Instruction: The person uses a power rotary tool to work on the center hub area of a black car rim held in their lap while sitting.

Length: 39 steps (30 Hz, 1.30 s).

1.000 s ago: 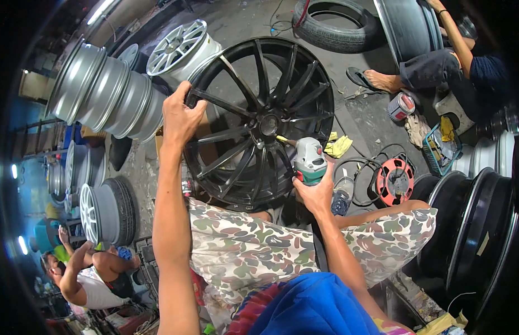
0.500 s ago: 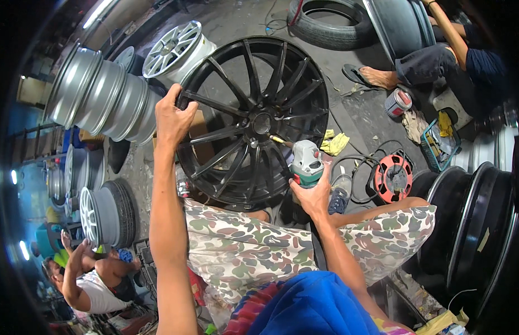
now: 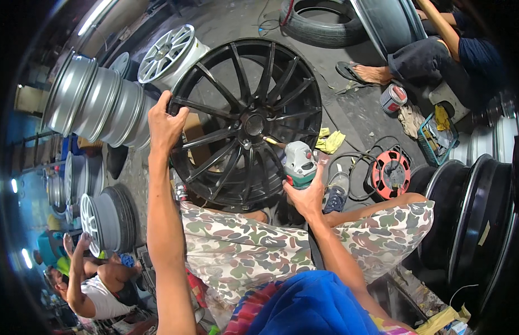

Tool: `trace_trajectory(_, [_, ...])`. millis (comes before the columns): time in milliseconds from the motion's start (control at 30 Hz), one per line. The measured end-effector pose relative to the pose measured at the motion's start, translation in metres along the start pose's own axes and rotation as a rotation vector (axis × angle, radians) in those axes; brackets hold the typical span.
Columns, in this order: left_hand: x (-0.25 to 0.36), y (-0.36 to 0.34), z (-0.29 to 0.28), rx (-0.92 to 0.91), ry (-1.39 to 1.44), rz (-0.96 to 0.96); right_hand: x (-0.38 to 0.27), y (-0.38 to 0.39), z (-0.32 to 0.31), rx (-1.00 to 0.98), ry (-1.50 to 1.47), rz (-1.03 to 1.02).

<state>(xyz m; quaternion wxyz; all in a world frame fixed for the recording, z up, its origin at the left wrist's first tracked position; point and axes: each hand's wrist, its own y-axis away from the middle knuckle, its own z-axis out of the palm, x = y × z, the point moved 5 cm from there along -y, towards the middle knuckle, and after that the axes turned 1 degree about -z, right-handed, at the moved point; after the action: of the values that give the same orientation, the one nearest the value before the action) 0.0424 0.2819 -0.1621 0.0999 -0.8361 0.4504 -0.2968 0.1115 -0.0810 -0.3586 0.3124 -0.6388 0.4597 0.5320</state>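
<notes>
A large black multi-spoke wheel rim stands tilted in front of me, its spoked face turned up toward me. My left hand is closed round its outer edge at the left, thumb on the front. In my right hand is a grey and green power grinder, gripped by its body at the lower right of the rim. A thin, light-coloured tip reaches from the tool to the spokes beside the hub; whether it touches them I cannot tell.
Silver rims are stacked at the left, black ones at the right. A red cable reel, yellow cloth, paint can and teal basket lie rightward. One person sits lower left, another upper right.
The view has shifted slightly, so the rim, both hands and most surroundings sit a little further left. Both grips are unchanged, and the grinder's tip stays beside the hub.
</notes>
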Motion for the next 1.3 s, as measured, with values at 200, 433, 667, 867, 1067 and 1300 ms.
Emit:
trace_trajectory(200, [0.001,0.000,0.000,0.055,0.003,0.051,0.006,0.001,0.001,0.029,-0.011,-0.014])
trace_trajectory(433, [-0.004,-0.001,0.001,0.030,0.001,0.037,0.004,0.000,0.000,-0.006,-0.007,-0.016])
trace_trajectory(667, [-0.001,0.001,-0.001,0.038,-0.005,0.043,0.000,0.000,0.000,-0.004,-0.010,-0.019])
trace_trajectory(867, [-0.002,0.001,0.000,0.031,0.014,0.041,-0.004,0.001,-0.002,-0.007,-0.006,-0.017])
trace_trajectory(1067, [-0.006,0.002,0.002,0.000,0.024,0.017,-0.005,-0.005,0.001,0.018,0.005,-0.057])
trace_trajectory(1300, [-0.003,0.001,0.000,0.013,-0.004,0.044,-0.002,-0.005,0.002,0.011,-0.028,-0.075])
